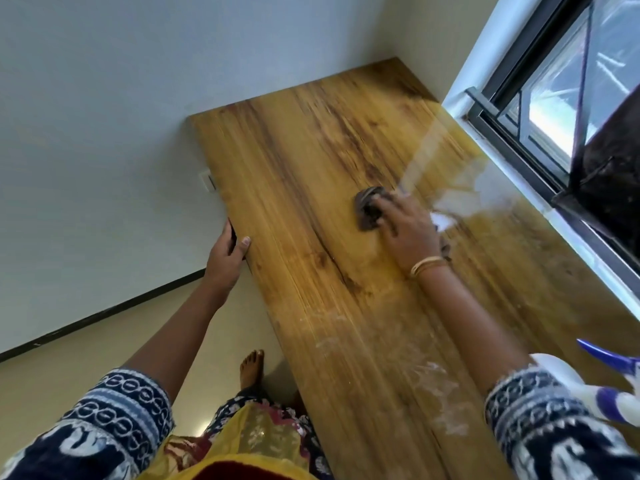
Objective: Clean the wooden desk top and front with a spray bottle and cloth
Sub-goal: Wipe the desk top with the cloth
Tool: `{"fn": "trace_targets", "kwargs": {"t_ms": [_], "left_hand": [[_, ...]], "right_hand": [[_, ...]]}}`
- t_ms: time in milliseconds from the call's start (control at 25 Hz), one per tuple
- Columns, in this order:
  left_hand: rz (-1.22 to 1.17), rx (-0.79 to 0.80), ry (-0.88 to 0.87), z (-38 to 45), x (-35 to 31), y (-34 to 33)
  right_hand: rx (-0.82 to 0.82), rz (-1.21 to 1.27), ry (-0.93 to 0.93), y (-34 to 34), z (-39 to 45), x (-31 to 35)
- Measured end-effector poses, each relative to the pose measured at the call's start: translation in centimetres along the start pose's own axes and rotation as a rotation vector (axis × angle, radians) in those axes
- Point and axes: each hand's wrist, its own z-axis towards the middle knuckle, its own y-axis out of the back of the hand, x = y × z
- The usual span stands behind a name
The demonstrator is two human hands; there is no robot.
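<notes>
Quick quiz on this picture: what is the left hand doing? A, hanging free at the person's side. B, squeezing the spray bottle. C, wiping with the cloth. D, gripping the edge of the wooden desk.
D: the left hand grips the desk at its edge, thumb on top, while the right hand presses the cloth and the spray bottle stands untouched.

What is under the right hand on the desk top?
A dark cloth lies under the right hand, pressed flat on the wooden desk top. Its far end shows past the fingertips; the part beneath the palm is covered.
</notes>
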Motion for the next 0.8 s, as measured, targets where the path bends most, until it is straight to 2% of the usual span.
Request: {"fn": "trace_targets", "kwargs": {"t_ms": [240, 360, 480, 560, 640, 800], "left_hand": [[-0.019, -0.023, 0.019, 0.4, 0.5, -0.1], [-0.028, -0.035, 0.018, 0.5, 0.8, -0.2], [-0.023, -0.030, 0.012, 0.5, 0.7, -0.3], [-0.028, -0.032, 0.013, 0.5, 0.8, -0.3], [-0.022, -0.035, 0.002, 0.6, 1.2, -0.3], [-0.011, -0.039, 0.010, 0.6, 1.5, -0.1]], "right_hand": [[-0.020, -0.107, -0.664, 4.7, 5.7, -13.4], [-0.055, -0.140, -0.752, 4.5, 6.2, -15.5], [-0.070, -0.180, -0.865, 4.2, 6.4, -14.2], [-0.072, -0.180, -0.835, 3.5, 5.6, -11.6], [-0.049, -0.163, -0.705, 2.1, 3.6, -7.5], [0.005, -0.064, -0.408, -1.1, -3.9, 6.0]]}}
